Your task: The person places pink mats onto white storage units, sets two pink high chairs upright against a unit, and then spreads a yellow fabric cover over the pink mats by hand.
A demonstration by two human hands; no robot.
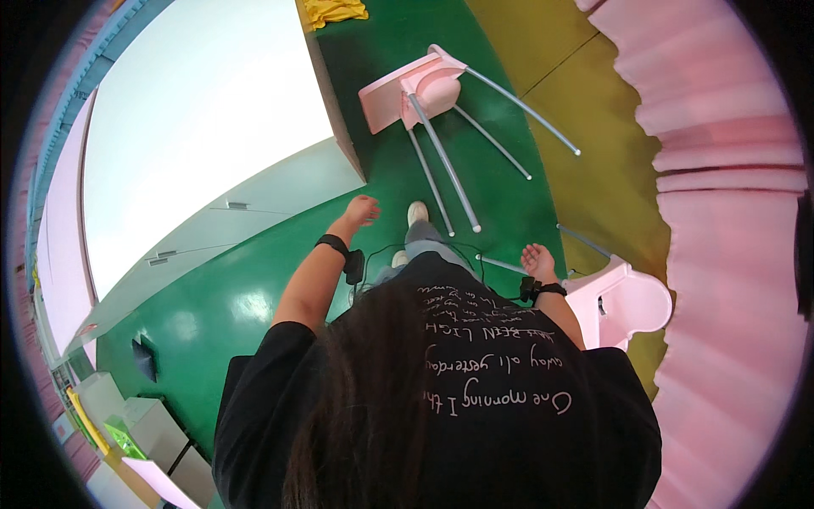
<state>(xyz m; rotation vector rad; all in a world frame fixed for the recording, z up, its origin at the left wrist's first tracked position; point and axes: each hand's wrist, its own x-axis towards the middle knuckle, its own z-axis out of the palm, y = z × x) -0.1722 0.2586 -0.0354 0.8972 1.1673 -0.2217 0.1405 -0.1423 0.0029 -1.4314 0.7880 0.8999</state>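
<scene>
My left hand [363, 209] hangs in the air just off the near corner of the white table [212, 127]. Its fingers are loosely bent and hold nothing that I can see. On the other side, my right hand [537, 259] is turned palm up with loose, parted fingers, and it is empty. Beside it, partly behind my right wrist, is a pink chair [649, 304] with grey metal legs. Ahead of me a second pink chair [386, 100] lies tipped over, its legs pointing back toward me. Each wrist wears a black strap with a small device and a thin cable.
The table has drawers with metal handles [237, 205] facing me. Pink curtain [721, 254] hangs along the right. Yellow cloth [335, 12] lies at the far end. White boxes [157, 431] and a dark object [144, 360] stand at lower left on the green floor [254, 297].
</scene>
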